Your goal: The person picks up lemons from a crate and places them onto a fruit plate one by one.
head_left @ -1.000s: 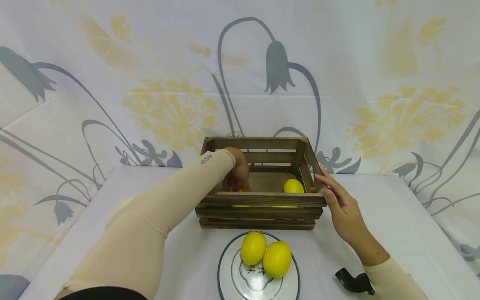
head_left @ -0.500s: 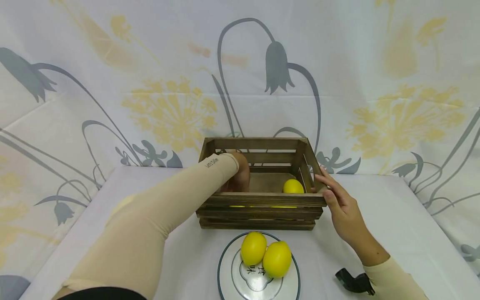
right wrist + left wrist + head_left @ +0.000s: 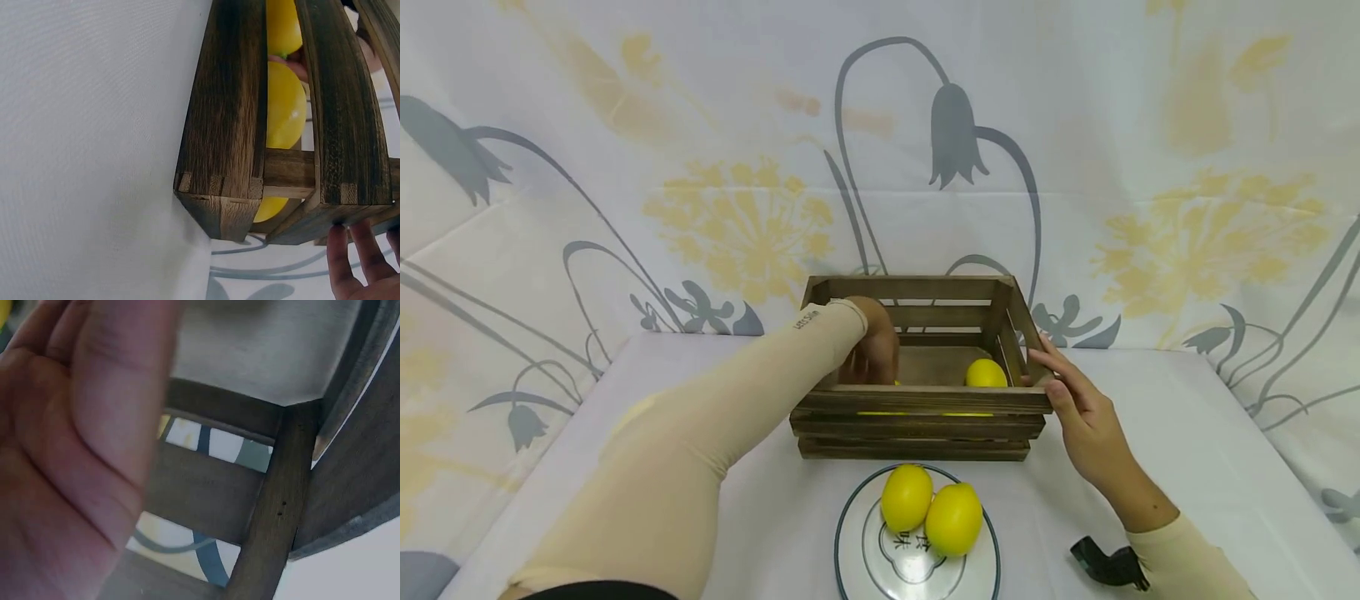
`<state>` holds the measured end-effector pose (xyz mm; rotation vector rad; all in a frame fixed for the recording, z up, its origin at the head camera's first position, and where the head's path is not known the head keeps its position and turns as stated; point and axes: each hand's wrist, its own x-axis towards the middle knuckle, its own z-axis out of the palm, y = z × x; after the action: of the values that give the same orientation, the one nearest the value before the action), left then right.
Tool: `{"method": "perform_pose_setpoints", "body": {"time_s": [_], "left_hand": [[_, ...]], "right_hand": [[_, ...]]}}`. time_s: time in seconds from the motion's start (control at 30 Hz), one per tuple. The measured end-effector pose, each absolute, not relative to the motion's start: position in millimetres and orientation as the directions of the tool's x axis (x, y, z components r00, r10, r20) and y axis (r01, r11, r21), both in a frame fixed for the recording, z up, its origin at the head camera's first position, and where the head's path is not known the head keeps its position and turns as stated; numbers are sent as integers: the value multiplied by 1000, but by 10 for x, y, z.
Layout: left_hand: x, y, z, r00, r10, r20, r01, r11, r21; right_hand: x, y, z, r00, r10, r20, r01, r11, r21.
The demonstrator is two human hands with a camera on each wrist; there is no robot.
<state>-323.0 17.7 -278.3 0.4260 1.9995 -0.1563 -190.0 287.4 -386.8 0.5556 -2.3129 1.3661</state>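
A dark brown slatted wooden crate [image 3: 917,425] stands on the white table. My left hand [image 3: 874,342] reaches down into its left part, fingers pointing downward. A lemon [image 3: 284,25] shows at those fingertips through the slats; whether they grip it is hidden. In the left wrist view the thumb [image 3: 125,381] lies long across the palm side, with only a sliver of yellow at the corner. Another lemon [image 3: 985,372] lies at the crate's right end. My right hand [image 3: 1086,421] holds the crate's front right corner, its fingertips at the end slats.
Two lemons [image 3: 907,497] rest side by side on a round dark-rimmed plate [image 3: 865,575] in front of the crate. A black curved piece [image 3: 1108,563] is beside my right wrist. Behind the crate hangs a flower-patterned cloth [image 3: 745,125].
My left hand goes a little further into the crate, then comes slightly back up and left. The right hand, the crate and the lemons on the plate stay put.
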Motion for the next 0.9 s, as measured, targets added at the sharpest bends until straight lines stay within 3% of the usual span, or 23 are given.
{"method": "perform_pose_setpoints", "body": {"time_s": [0.1, 0.33, 0.9], "left_hand": [[-3210, 143, -2690, -411, 261, -874, 343, 932, 117], [-3209, 68, -2547, -447, 297, -844, 166, 955, 248], [-3326, -111, -2429, -581, 459, -672, 187, 879, 439]], "right_hand": [[-1894, 2870, -3864, -837, -137, 530, -532, 436, -726], [-1898, 2858, -3870, -827, -143, 544, -549, 417, -724], [-1970, 2876, -3867, -832, -135, 538, -538, 431, -725]]}}
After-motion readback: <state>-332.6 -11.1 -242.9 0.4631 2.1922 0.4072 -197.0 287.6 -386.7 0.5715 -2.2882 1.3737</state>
